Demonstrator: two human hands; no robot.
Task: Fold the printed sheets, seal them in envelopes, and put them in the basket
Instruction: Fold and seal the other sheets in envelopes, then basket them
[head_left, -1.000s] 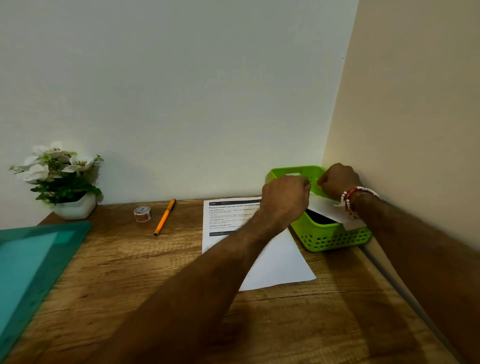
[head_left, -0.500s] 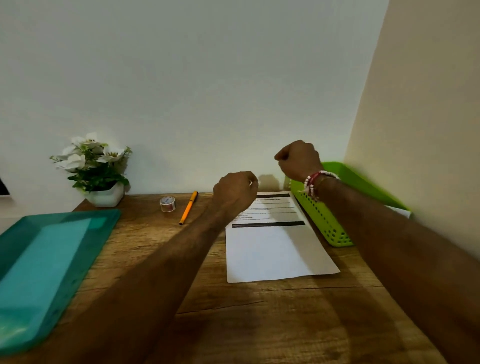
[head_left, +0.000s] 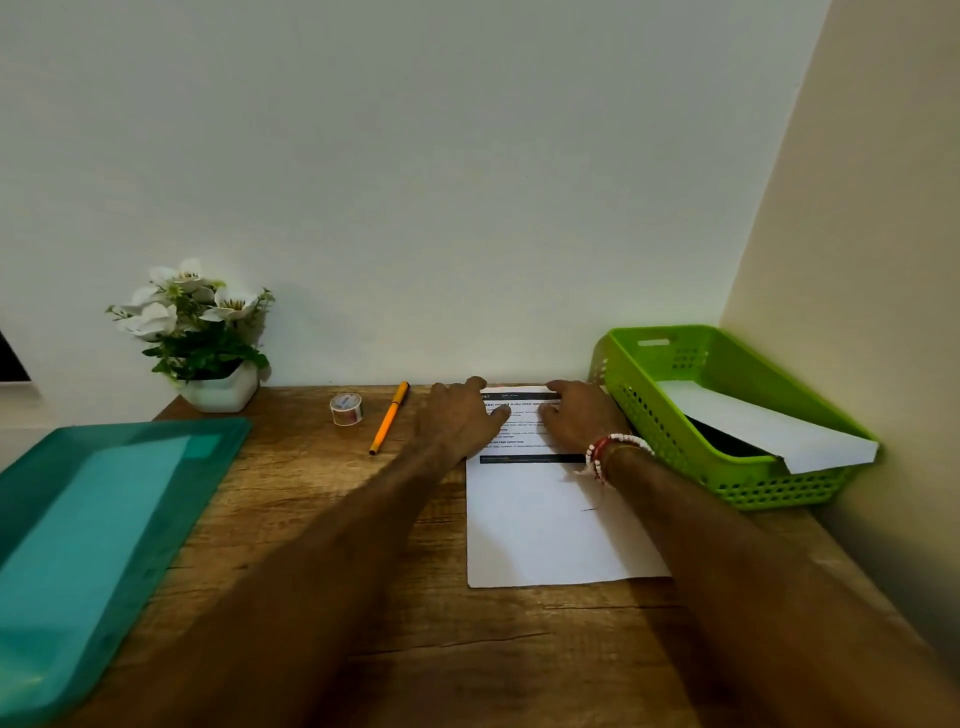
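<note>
Head view: printed sheet (head_left: 540, 525) lengthwise toward wall; left hand (head_left: 460, 418), right hand (head_left: 582, 418) flat, spread on it

**Soft indoor light, wide-angle bend, blur toward the near edge**

Light is even and moderate, no glare on the pale wall (head_left: 415, 182); soft shadows fall on the wooden desk (head_left: 311, 509) beneath both forearms, darkest along the bottom; the flower pot (head_left: 221, 387) casts a faint shadow on the wall to its right; the corner beside the green basket (head_left: 675, 457) is dimmer; straight lines bow at the frame edges; the teal folder (head_left: 78, 545) and the near forearms look smeared; print on the printed sheet (head_left: 545, 519) is too soft to read.
</note>
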